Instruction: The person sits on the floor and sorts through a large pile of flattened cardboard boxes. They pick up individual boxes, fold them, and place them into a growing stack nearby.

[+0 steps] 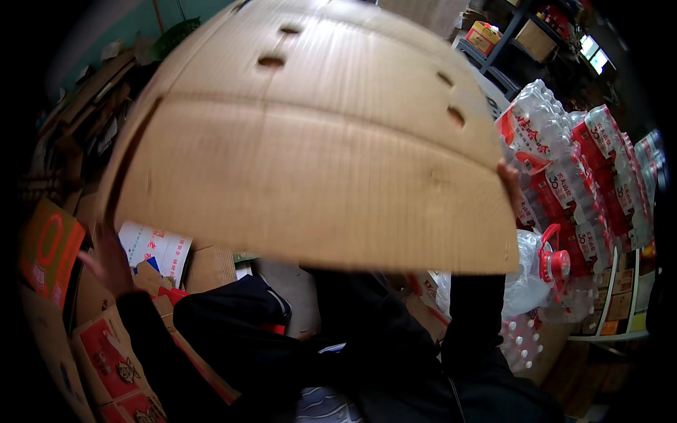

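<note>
A large brown cardboard carton (317, 174) fills the middle of the view, raised in front of me and slightly blurred. It has crease lines, oval hand holes and a dark gap along its left side; whether it is fully flat I cannot tell. My right hand (509, 185) grips its right edge, with only some fingers showing. My left hand (110, 261) is against its lower left corner, thumb standing out and fingertips partly hidden by the edge. Below the carton are my dark sleeves and my bent knee (232, 312).
Flattened printed cartons (113, 359) and an orange carton (50, 254) lie at the left. Shrink-wrapped water bottles (571, 195) are stacked at the right, near a large bottle with a red handle (552, 259). A grey shelf (502, 42) stands behind.
</note>
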A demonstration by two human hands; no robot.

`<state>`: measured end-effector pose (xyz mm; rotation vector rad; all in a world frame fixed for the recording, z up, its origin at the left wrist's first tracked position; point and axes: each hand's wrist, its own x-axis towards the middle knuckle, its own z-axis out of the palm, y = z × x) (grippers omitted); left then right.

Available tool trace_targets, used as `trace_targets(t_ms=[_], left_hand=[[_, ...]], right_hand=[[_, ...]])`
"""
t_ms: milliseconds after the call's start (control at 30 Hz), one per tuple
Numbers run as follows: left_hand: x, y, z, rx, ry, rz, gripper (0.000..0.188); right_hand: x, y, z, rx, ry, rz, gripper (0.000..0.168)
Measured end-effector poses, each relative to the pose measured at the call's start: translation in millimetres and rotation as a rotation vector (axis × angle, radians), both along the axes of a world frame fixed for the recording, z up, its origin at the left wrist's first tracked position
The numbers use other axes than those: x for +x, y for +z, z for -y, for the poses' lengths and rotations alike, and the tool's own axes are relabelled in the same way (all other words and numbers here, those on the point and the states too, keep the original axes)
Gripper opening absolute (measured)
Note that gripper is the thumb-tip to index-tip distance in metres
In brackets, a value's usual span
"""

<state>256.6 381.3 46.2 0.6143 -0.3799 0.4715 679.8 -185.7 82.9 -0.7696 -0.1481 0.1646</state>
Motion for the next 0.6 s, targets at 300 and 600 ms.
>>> trace_targets(t_ms=[300,600], left_hand=[[79,7,88,0.254,0.43,-0.522,0.072],[-30,-67,132,0.253,0.705,-1.008,0.042]], right_hand=[[55,31,-75,0.198,0.05,0.159,0.025],[69,-169,-115,0.184,-0.057,-0.256,0.021]])
